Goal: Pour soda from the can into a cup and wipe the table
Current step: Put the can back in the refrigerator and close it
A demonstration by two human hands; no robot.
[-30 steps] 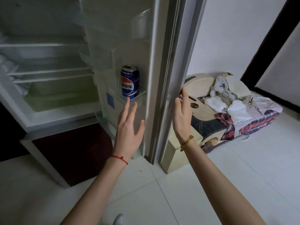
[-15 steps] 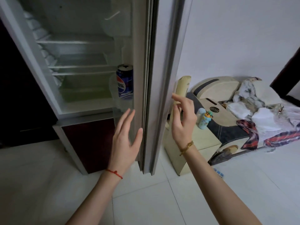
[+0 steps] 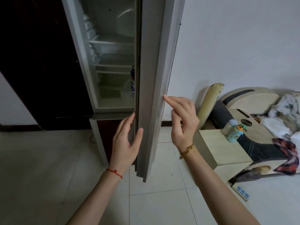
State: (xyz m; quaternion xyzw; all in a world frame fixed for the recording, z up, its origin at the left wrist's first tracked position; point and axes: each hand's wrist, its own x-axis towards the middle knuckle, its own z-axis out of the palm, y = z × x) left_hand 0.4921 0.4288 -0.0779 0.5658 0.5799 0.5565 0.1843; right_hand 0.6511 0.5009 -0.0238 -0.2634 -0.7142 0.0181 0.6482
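Note:
A blue soda can (image 3: 132, 80) stands in the fridge door's shelf, and only a thin strip of it shows past the door's inner edge. The grey fridge door (image 3: 152, 78) stands edge-on to me. My left hand (image 3: 125, 142) is flat with straight fingers against the door's inner side, below the can. My right hand (image 3: 182, 122) is on the outer side, its index fingertip touching the door's outer edge and the other fingers loosely curled, holding nothing. No cup or cloth is in view.
The fridge interior (image 3: 112, 62) shows white shelves. A dark cabinet (image 3: 40, 62) stands to the left. At right are a low beige stand (image 3: 215, 146) with a small blue bottle (image 3: 233, 132), a rolled mat (image 3: 209, 98) and a sofa with clothes (image 3: 285, 111). The floor is pale tile.
The view has swung left, so the door now hides most of the can. My right hand has left the door's edge and only a fingertip touches it. The left hand stays open by the door.

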